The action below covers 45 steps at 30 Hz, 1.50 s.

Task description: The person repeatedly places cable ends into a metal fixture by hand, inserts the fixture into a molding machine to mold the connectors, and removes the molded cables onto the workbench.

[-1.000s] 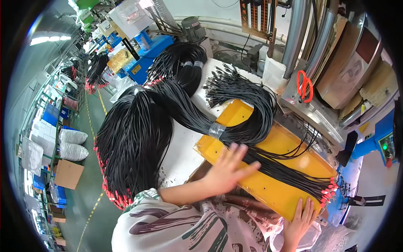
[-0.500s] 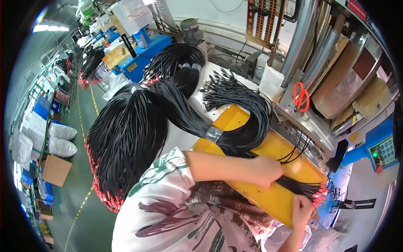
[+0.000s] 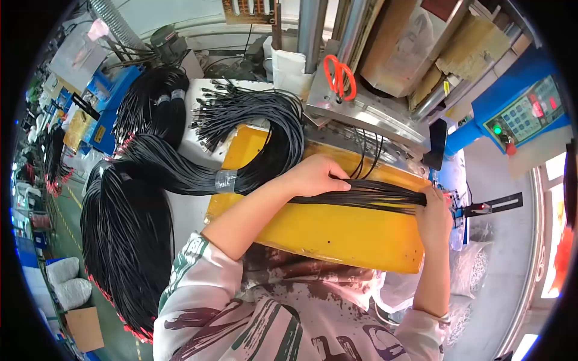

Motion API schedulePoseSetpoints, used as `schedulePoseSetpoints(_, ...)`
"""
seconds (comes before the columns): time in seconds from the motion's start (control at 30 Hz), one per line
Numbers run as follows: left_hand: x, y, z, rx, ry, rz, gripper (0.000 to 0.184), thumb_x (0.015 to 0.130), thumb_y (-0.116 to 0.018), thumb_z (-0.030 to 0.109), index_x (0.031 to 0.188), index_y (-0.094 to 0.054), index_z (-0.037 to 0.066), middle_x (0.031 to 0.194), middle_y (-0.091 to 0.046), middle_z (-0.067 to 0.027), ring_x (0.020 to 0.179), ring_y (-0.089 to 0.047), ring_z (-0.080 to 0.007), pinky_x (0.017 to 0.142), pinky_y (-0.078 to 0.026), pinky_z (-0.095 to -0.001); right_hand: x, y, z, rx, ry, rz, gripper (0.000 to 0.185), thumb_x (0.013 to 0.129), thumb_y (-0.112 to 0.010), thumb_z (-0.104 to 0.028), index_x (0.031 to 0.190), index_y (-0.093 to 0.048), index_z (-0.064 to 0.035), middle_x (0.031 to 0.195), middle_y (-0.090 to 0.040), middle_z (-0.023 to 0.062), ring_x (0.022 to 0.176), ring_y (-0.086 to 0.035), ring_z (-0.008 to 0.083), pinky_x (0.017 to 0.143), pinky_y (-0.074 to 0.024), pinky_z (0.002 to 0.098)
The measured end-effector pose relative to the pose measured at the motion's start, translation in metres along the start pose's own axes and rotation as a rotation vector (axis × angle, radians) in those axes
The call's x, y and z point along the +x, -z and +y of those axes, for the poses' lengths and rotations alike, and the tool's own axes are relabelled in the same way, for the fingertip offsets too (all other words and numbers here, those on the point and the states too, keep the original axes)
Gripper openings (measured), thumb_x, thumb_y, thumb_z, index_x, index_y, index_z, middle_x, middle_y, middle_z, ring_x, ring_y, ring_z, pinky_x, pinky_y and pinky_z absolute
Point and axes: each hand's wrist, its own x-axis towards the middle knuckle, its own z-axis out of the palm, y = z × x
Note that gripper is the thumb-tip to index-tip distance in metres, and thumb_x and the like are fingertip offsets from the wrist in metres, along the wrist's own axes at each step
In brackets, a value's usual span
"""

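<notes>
Black cables stretch over the yellow board between my two hands. My left hand is closed on them near the board's middle, thumb and fingers pinched. At the board's right end my right hand is wrapped round the same cables, close to their ends, which it partly hides. The cables curve back to the left into a large looped bundle, tied with clear tape. A few separate black cables hang over the board's back edge.
A thick pile of black cables with red ends hangs at the left. Another taped bundle lies behind it. Red-handled scissors stand at the metal machine's edge. A blue control panel is at the right, above a black bracket.
The view has turned rightward. My left hand went from spread over the cables to closed on them; my right hand moved from the board's near edge to the cables and closed round them.
</notes>
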Motion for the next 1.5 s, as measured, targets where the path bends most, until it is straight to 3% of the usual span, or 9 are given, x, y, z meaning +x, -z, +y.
schedulePoseSetpoints(0.23, -0.006, -0.011, 0.012, -0.259, 0.287, 0.127, 0.023, 0.089, -0.075, 0.022, 0.094, -0.074, 0.000, 0.075, -0.069, -0.0140, 0.069, -0.065, -0.0212, 0.066, -0.049, -0.0315, -0.030, -0.006, -0.067, 0.545, 0.461, -0.271, 0.039, 0.088, -0.075, -0.027, 0.120, -0.068, -0.0074, 0.127, -0.065, 0.0142, 0.102, -0.068, 0.0314, 0.083, -0.0563, 0.0403)
schedulePoseSetpoints(0.4, -0.021, -0.016, 0.059, 0.166, 0.241, 0.279, 0.022, 0.091, -0.073, 0.022, 0.092, -0.073, 0.000, 0.074, -0.068, -0.0166, 0.067, -0.065, -0.0257, 0.063, -0.050, -0.0349, -0.024, -0.054, -0.024, 0.042, 0.138, 0.270, 0.041, 0.093, -0.070, -0.032, 0.123, -0.065, -0.0037, 0.118, -0.067, 0.0115, 0.087, -0.069, 0.0245, 0.072, -0.0562, 0.0329)
schedulePoseSetpoints(0.53, -0.020, -0.050, 0.069, 0.238, 0.002, 0.673, 0.024, 0.094, -0.069, 0.024, 0.083, -0.070, 0.002, 0.071, -0.065, -0.0173, 0.067, -0.065, -0.0307, 0.061, -0.049, -0.0404, -0.045, -0.056, -0.043, 0.818, 0.257, 0.123, 0.040, 0.099, -0.064, -0.035, 0.123, -0.063, -0.0037, 0.098, -0.063, 0.0034, 0.068, -0.058, 0.0137, 0.058, -0.0477, 0.0251)
schedulePoseSetpoints(0.63, -0.030, -0.042, 0.089, 0.507, -0.107, 0.291, 0.034, 0.096, -0.065, 0.026, 0.072, -0.063, 0.003, 0.066, -0.061, -0.0177, 0.065, -0.063, -0.0369, 0.057, -0.047, -0.0470, -0.040, -0.070, -0.044, 2.122, -0.420, -0.804, 0.036, 0.103, -0.058, -0.038, 0.120, -0.064, -0.0070, 0.084, -0.051, -0.0042, 0.062, -0.043, 0.0073, 0.053, -0.0358, 0.0224)
schedulePoseSetpoints(0.93, -0.041, -0.023, 0.079, 0.492, -0.148, 0.261, 0.045, 0.095, -0.067, 0.024, 0.058, -0.054, 0.002, 0.057, -0.056, -0.0118, 0.049, -0.054, -0.0305, 0.047, -0.040, -0.0432, -0.046, -0.082, -0.040, 2.253, -0.589, -0.483, 0.027, 0.104, -0.057, -0.035, 0.113, -0.065, -0.0110, 0.076, -0.044, -0.0062, 0.059, -0.037, 0.0063, 0.051, -0.0299, 0.0222)
schedulePoseSetpoints(1.07, -0.041, -0.018, 0.067, -0.698, 0.508, -0.220, 0.013, 0.100, -0.061, 0.016, 0.098, -0.063, 0.004, 0.075, -0.065, -0.0054, 0.063, -0.061, -0.0154, 0.057, -0.048, -0.0330, -0.055, -0.083, -0.038, 2.264, -0.325, -0.114, 0.023, 0.103, -0.059, -0.027, 0.116, -0.064, -0.0089, 0.081, -0.052, -0.0038, 0.064, -0.046, 0.0068, 0.056, -0.0380, 0.0211)
schedulePoseSetpoints(1.2, -0.015, -0.096, 0.073, -0.668, 0.134, -0.218, 0.034, 0.104, -0.056, 0.016, 0.134, -0.047, 0.004, 0.088, -0.061, -0.0049, 0.075, -0.062, -0.0135, 0.067, -0.050, -0.0283, -0.039, -0.080, -0.043, 1.581, 0.004, -0.215, 0.031, 0.101, -0.063, -0.020, 0.126, -0.063, -0.0024, 0.106, -0.067, 0.0065, 0.088, -0.064, 0.0169, 0.078, -0.0506, 0.0277)
schedulePoseSetpoints(1.3, -0.009, -0.103, 0.056, -0.749, 0.255, -0.256, 0.023, 0.105, -0.055, 0.019, 0.121, -0.054, 0.003, 0.083, -0.059, -0.0032, 0.071, -0.060, -0.0128, 0.063, -0.050, -0.0279, -0.029, -0.050, -0.047, 1.186, 0.099, 0.468, 0.032, 0.102, -0.058, -0.016, 0.130, -0.061, 0.0001, 0.120, -0.068, 0.0139, 0.113, -0.065, 0.0251, 0.097, -0.0493, 0.0330)
schedulePoseSetpoints(1.5, 0.021, -0.074, 0.054, -0.737, 0.212, -0.131, 0.016, 0.105, -0.055, 0.019, 0.109, -0.058, 0.004, 0.080, -0.058, -0.0018, 0.066, -0.056, -0.0108, 0.057, -0.049, -0.0287, -0.003, -0.036, -0.052, 0.763, 0.320, 0.014, 0.032, 0.102, -0.056, -0.016, 0.129, -0.062, 0.0000, 0.127, -0.066, 0.0189, 0.120, -0.063, 0.0304, 0.101, -0.0474, 0.0348)
